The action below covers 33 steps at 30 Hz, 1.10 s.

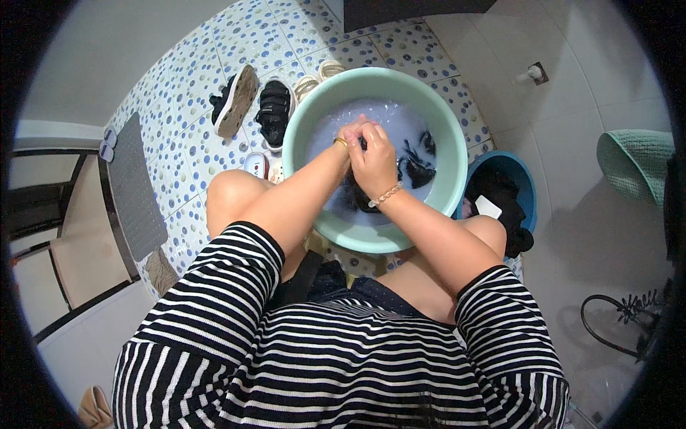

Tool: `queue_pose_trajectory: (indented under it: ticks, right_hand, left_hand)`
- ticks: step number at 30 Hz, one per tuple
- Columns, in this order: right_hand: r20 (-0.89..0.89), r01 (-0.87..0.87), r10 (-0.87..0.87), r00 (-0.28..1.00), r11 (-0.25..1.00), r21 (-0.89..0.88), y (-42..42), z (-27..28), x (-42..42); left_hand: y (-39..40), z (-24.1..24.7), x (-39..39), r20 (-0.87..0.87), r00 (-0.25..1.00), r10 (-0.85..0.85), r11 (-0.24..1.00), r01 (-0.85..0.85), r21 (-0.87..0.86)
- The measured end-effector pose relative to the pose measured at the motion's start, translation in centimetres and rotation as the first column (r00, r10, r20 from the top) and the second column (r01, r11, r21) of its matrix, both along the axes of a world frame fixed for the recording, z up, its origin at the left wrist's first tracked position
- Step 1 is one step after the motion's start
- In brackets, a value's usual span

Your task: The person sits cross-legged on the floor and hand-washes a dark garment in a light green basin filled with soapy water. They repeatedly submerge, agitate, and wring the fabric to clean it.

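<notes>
A large light green plastic basin of cloudy, bluish water stands between my knees. Black wet cloth lies in the water, partly under the surface. My left hand, with a yellow bangle at its wrist, is at the basin's middle, mostly covered by my other hand. My right hand, with a beaded bracelet, is bent over it. Both hands close on a bunch of the black cloth, of which a small dark piece shows between them and more hangs below.
At the right, a blue basin holds dark clothes and a white object. Black sandals, a tipped shoe and beige shoes lie beyond the green basin's left side. A grey mat lies farther left.
</notes>
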State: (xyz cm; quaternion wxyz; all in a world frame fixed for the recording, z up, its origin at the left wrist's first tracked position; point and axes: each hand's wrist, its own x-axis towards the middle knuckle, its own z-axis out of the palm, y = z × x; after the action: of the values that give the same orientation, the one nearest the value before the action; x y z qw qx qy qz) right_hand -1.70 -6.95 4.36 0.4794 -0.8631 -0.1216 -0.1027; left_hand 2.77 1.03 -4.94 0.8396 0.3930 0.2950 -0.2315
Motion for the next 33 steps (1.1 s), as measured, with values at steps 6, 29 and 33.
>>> queue_pose_trajectory:
  ticks: [6,29,33]
  right_hand:
    - [-0.092,0.235,-0.269,0.959,0.933,-0.274,-3.5,-3.0,4.2]
    - [-0.008,0.137,-0.141,0.990,0.972,-0.189,-5.5,1.9,-1.0]
    - [-0.077,0.142,-0.146,0.986,0.988,-0.059,-5.9,1.3,0.0]
  left_hand:
    - [-4.0,8.0,-1.0,-0.199,0.979,-0.047,0.887,0.132,0.443]
    - [0.7,10.9,-1.8,0.350,0.931,-0.106,0.970,0.174,-0.168]
    - [0.5,12.1,-1.8,0.388,0.914,-0.121,0.988,0.148,-0.042]
